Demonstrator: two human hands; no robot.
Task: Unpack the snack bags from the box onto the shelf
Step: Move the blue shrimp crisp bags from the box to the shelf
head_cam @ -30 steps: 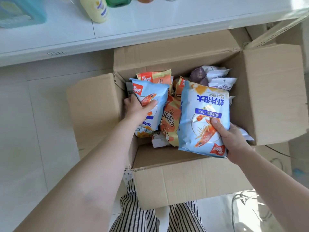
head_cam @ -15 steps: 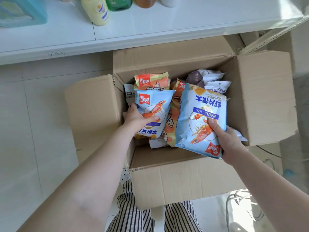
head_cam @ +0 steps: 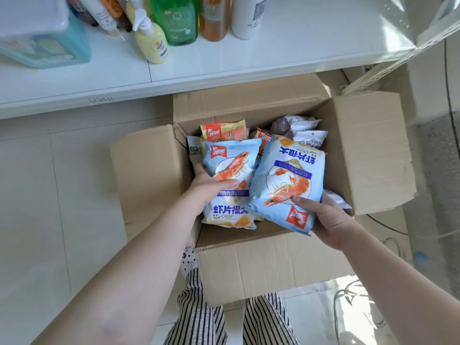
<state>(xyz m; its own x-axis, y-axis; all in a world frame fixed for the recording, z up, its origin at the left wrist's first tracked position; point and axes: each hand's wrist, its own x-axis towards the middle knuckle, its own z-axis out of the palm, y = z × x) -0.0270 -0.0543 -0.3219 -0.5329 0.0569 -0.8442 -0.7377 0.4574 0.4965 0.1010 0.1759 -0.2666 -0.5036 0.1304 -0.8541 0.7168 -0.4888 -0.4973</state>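
Note:
An open cardboard box (head_cam: pixel 368 155) stands on the floor below a white shelf (head_cam: pixel 286 56). My left hand (head_cam: pixel 211 188) grips a light-blue shrimp crisp bag (head_cam: pixel 231 163), upright, over the box's left side. My right hand (head_cam: pixel 328 220) holds a second light-blue shrimp crisp bag (head_cam: pixel 291 175) by its lower corner, print upside down, over the box's middle. Beneath them lie orange snack bags (head_cam: pixel 224 130) and white and purple bags (head_cam: pixel 303 130) at the box's back.
On the shelf stand a yellow pump bottle (head_cam: pixel 151 43), a green bottle (head_cam: pixel 176 18), an orange bottle (head_cam: pixel 214 18), a white bottle (head_cam: pixel 249 16) and a teal container (head_cam: pixel 44 38). The box flaps (head_cam: pixel 149 175) spread left and right. Striped trousers (head_cam: pixel 199 314) show below.
Both hands have lifted their blue bags higher out of the box. The left bag now shows its whole front. The camera has tilted up, showing more of the shelf.

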